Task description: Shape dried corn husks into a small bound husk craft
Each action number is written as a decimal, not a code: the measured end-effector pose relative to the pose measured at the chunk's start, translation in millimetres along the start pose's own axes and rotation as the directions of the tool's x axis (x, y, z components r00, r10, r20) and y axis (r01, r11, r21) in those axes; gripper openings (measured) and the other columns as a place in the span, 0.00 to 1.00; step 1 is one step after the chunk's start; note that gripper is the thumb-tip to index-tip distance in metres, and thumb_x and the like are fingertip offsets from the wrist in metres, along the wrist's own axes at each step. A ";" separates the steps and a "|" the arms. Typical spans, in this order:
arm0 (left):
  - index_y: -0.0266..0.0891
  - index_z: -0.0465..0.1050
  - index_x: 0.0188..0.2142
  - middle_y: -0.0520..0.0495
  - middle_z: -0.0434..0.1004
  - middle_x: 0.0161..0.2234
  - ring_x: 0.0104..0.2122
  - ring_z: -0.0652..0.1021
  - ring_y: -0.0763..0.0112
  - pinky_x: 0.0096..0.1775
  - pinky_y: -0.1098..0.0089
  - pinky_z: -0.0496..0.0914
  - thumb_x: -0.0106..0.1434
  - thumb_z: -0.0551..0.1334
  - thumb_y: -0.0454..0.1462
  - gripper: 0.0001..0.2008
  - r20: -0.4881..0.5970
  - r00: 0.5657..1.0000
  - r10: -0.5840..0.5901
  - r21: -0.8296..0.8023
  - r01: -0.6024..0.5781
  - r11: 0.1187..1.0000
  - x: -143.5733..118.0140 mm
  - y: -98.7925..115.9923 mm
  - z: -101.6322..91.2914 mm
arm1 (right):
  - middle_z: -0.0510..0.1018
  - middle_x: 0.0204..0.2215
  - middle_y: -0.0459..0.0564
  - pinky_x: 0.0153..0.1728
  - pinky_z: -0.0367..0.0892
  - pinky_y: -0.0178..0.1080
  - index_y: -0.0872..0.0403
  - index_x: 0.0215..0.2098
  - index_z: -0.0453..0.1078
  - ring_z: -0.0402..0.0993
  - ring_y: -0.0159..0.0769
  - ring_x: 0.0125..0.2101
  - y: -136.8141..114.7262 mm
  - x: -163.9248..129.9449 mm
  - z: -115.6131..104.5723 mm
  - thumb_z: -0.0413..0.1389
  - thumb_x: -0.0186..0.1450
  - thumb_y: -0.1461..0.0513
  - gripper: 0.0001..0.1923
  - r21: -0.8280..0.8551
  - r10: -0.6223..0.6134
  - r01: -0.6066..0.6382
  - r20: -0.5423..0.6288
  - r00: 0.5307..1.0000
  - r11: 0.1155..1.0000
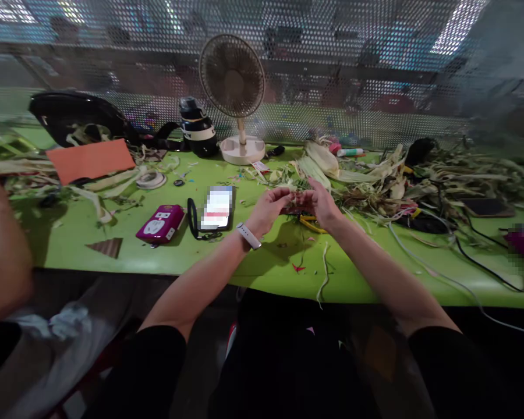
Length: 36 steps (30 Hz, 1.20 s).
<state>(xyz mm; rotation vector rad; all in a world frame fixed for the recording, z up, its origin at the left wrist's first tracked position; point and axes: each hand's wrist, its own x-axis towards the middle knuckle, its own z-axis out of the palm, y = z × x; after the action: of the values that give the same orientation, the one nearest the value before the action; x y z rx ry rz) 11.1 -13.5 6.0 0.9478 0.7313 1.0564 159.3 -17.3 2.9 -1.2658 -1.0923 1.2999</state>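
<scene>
While your two hands meet above the middle of the green table (126, 256), a little back from its near edge, they hold between them a small bundle of husk strips (295, 201), and that bundle is what you need to read carefully. Your left hand (268, 210) curls its fingers in from one side and your right hand (323, 205) closes on the other end, both pinching the same piece; how tightly is hard to tell, since the fingers hide most of it. Judging by the loose dried husks (375, 180) heaped toward the far right edge, the material is probably very light, thin and papery, limp along its length yet prone to split along the grain. Take it near the ends with the pads of your fingers rather than the nails, and keep the pull gentle. A yellow-handled tool (311, 224) lies on the table just under your hands, and a phone (217, 208) rests to their left.
</scene>
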 end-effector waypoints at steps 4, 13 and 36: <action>0.35 0.76 0.27 0.53 0.77 0.26 0.27 0.75 0.78 0.38 0.73 0.73 0.56 0.67 0.26 0.05 0.101 0.995 -0.011 0.112 0.000 0.994 -1.8 -1.7 0.3 | 0.71 0.17 0.44 0.28 0.69 0.36 0.51 0.23 0.66 0.67 0.31 0.20 -2.4 -2.0 4.1 0.54 0.61 0.37 0.28 0.089 0.111 -0.119 0.089 0.990 0.989; 0.33 0.75 0.28 0.49 0.78 0.26 0.27 0.78 0.76 0.35 0.72 0.75 0.55 0.70 0.28 0.05 0.180 0.963 -0.201 0.251 0.153 0.956 -2.1 2.3 -4.5 | 0.81 0.24 0.48 0.24 0.70 0.34 0.54 0.30 0.68 0.76 0.33 0.24 -13.4 -3.8 2.3 0.52 0.69 0.61 0.10 0.320 0.168 -0.169 0.031 0.985 0.932; 0.33 0.73 0.28 0.51 0.75 0.22 0.24 0.76 0.77 0.48 0.55 0.76 0.62 0.62 0.25 0.07 0.132 0.933 -0.334 0.061 0.328 0.943 9.4 6.8 -17.6 | 0.80 0.22 0.48 0.36 0.76 0.36 0.57 0.30 0.75 0.75 0.30 0.23 -8.8 -2.6 -3.9 0.56 0.69 0.61 0.11 0.261 0.196 -0.247 0.204 0.959 0.933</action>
<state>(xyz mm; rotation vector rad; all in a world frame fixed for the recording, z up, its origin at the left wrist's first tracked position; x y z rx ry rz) -3.5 1.6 4.3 0.8838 0.7644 0.6747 163.6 -19.0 11.7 -1.0955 -0.8575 1.7015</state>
